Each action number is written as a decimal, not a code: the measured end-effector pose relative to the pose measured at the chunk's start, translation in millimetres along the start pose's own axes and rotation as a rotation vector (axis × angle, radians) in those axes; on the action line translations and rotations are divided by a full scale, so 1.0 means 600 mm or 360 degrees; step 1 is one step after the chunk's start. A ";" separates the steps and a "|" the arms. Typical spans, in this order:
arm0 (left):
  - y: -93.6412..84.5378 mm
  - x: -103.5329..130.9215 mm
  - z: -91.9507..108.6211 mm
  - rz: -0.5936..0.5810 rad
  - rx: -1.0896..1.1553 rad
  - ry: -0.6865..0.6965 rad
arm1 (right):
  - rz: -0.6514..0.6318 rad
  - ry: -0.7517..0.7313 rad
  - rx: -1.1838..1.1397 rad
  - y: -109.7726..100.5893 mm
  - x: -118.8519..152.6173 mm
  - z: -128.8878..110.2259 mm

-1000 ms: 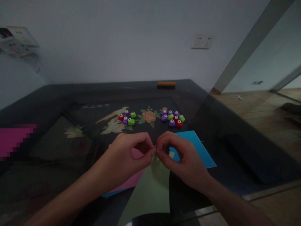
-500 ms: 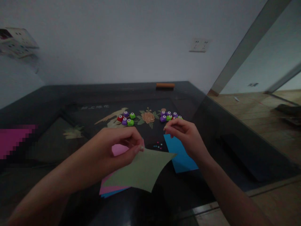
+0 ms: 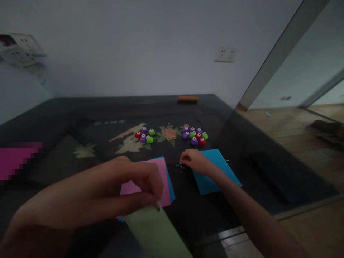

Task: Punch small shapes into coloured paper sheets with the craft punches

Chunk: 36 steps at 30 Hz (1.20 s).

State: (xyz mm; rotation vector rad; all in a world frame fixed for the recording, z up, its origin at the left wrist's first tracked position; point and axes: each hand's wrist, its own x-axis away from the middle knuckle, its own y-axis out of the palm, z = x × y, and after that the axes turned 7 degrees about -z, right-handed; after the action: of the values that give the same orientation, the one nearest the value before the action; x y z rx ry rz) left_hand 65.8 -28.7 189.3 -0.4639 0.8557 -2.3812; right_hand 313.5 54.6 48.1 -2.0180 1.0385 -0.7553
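Note:
Thumb and fingers of my left hand pinch the edge of a pale green sheet, which hangs toward the lower edge of the view. Behind that hand lies a stack of pink paper with blue paper showing beneath it. My right hand reaches down with its fingertips together at a small group of tiny coloured pieces. Whether a piece is between those fingertips is too small to tell. Partly under my right hand and wrist is a blue sheet.
Purple, green and red eyed pieces form two groups, one left and one right, on the dark table. An orange-brown bar lies near the wall. A dark flat object is at the right.
My left hand has come closer and lower with the green sheet, uncovering more pink paper. My right hand has moved down and left to the tiny pieces, uncovering the right group.

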 end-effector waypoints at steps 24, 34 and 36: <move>0.043 -0.096 -0.057 -0.0007 -0.0538 -0.0299 | 0.0229 0.0062 -0.0213 -0.004 0.001 -0.002; 0.044 -0.105 -0.067 0.0020 -0.0493 -0.0314 | 0.0078 0.0031 -0.0721 0.002 -0.004 -0.008; 0.045 -0.106 -0.068 0.0013 -0.0486 -0.0315 | 0.0031 -0.0020 -0.0991 -0.002 -0.001 -0.015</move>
State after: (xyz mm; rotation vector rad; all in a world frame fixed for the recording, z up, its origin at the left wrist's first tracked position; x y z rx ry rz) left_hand 106.1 12.1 133.4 -0.8000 1.1287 -2.1587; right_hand 306.9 52.3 54.3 -2.5151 1.4075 -0.4331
